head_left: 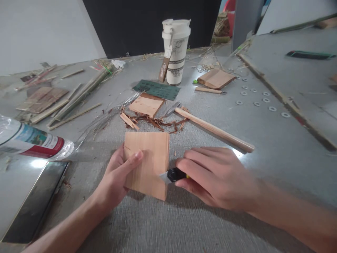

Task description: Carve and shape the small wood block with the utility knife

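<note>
A pale wooden block (pixel 146 158) is tilted up off the grey tabletop, gripped at its left side by my left hand (pixel 119 172), thumb across the face. Wrapped around a utility knife (pixel 177 174) with a black and yellow handle is my right hand (pixel 213 175). Its blade lies against the lower right part of the block's face. Beyond the block, a second small wooden piece (pixel 146 105) lies among brown bark shavings (pixel 155 122). A hammer (pixel 210 128) with a wooden handle rests to the right, its head by the shavings.
Green sandpaper (pixel 158 90) lies before a white lidded cup (pixel 176 52). Several metal washers (pixel 257 104) and another wood piece (pixel 217 78) are at right. On the left are a plastic bottle (pixel 39 140), a phone (pixel 35 202), bamboo strips (pixel 79 95) and wire (pixel 105 114).
</note>
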Demonstrator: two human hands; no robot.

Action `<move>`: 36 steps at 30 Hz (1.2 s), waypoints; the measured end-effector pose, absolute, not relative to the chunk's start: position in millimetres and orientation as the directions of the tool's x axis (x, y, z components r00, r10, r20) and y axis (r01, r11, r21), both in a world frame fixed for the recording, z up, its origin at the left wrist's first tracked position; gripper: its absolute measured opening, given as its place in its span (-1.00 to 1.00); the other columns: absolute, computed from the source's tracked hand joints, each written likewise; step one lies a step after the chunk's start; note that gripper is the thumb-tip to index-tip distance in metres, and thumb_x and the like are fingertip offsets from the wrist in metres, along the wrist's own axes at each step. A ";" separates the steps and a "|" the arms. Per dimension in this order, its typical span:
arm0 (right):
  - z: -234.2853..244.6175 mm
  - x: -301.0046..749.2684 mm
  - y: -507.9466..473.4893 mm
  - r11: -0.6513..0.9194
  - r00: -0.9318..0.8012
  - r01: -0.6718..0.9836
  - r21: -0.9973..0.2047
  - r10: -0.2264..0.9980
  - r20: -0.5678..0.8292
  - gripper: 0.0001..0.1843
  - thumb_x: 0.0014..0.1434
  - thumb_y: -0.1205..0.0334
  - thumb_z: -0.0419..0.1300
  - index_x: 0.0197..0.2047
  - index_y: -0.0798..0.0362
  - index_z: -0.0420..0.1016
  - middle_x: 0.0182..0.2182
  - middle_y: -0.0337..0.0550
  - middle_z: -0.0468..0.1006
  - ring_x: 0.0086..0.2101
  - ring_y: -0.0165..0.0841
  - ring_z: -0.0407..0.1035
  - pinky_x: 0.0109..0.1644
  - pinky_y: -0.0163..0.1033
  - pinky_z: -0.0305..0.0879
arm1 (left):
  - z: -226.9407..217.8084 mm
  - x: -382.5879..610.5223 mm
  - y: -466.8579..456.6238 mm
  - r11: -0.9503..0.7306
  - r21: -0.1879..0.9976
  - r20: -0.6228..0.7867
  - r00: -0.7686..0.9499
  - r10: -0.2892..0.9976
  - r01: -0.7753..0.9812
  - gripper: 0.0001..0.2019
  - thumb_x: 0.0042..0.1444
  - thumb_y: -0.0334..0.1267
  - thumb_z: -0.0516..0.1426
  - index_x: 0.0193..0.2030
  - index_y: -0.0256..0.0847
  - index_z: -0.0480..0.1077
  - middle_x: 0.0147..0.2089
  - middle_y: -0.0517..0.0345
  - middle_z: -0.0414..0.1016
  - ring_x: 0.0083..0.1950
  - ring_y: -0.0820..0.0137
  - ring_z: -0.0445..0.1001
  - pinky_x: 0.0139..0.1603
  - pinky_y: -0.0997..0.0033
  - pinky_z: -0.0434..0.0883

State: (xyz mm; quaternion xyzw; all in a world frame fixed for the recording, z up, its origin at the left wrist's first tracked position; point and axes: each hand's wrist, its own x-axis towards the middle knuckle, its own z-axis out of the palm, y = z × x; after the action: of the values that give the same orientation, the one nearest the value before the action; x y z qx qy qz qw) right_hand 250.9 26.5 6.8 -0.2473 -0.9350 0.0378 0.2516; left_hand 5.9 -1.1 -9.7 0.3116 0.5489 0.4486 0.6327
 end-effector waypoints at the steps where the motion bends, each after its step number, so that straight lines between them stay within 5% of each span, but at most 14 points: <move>1: 7.4 251.5 26.7 0.872 -0.747 0.454 -0.182 0.483 0.457 -0.65 0.47 0.06 0.01 -0.26 0.08 0.44 -0.41 -0.21 0.42 -0.44 -0.35 0.27 -0.38 -0.18 0.14 | -9.4 6.0 -1.7 0.405 0.886 -0.415 0.003 0.910 -0.224 -0.49 0.04 0.04 0.35 0.07 -0.12 0.42 -0.17 0.07 0.64 -0.39 0.28 0.64 -0.55 0.49 0.49; 19: 12.3 260.9 36.7 0.821 -0.670 0.567 -0.062 0.503 0.546 -0.73 0.43 0.08 0.10 -0.19 0.10 0.47 -0.38 -0.19 0.48 -0.40 -0.37 0.32 -0.34 -0.21 0.20 | -8.8 8.1 -6.0 0.415 0.873 -0.394 0.133 0.910 -0.254 -0.50 0.10 -0.04 0.34 0.13 -0.15 0.40 -0.07 0.00 0.67 -0.33 0.30 0.65 -0.43 0.51 0.52; 29: 13.7 261.0 36.5 0.809 -0.655 0.586 -0.041 0.502 0.564 -0.73 0.43 0.09 0.10 -0.19 0.10 0.47 -0.38 -0.15 0.52 -0.42 -0.37 0.36 -0.35 -0.22 0.24 | -9.1 8.4 -6.9 0.424 0.870 -0.407 0.119 0.906 -0.252 -0.56 0.09 -0.06 0.35 0.06 -0.16 0.44 -0.20 0.03 0.67 -0.41 0.34 0.62 -0.42 0.49 0.54; 36: 8.1 290.5 80.2 0.499 -0.303 0.850 -0.165 0.722 0.623 -0.71 0.44 0.04 0.07 -0.18 0.06 0.48 -0.49 -0.22 0.44 -0.53 -0.40 0.20 -0.42 -0.21 0.07 | -6.5 12.2 -21.3 0.513 0.815 -0.418 0.339 0.843 -0.269 -0.57 0.03 -0.11 0.40 0.02 -0.11 0.46 -0.16 0.04 0.66 -0.27 0.27 0.66 -0.34 0.48 0.57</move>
State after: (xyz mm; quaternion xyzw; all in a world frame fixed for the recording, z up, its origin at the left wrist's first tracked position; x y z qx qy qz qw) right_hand 290.5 80.2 8.1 -0.4906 -0.8011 -0.0980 0.3286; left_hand 12.2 -21.3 -6.5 0.3263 0.4395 0.3704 0.7505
